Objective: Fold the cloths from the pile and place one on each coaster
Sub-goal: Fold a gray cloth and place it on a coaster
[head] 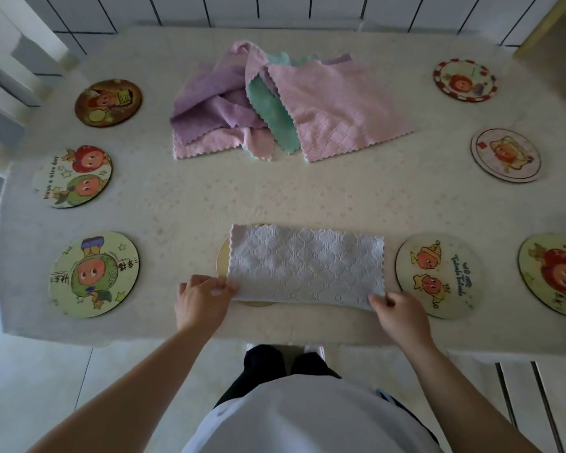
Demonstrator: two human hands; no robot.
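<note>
A white, diamond-quilted cloth folded to a long rectangle point(304, 266) lay on the cream-covered table point(183, 204) directly in front of the person, its long axis running left to right across the near edge. The left hand point(203, 299) pinched the near-left corner and the right hand point(401, 310) pinched the near-right corner, the two hands well apart at opposite ends. The cloth's left end covered most of a pale yellow round coaster point(222, 263), whose rim showed just beside the left hand. With the strip lying crosswise, the next fold appeared likely to bring one short end over the other; the covered coaster sat nearer the left hand. A loose pile of pink, lilac and green cloths point(275, 103) waited farther back, beyond the hands, at mid-table.
</note>
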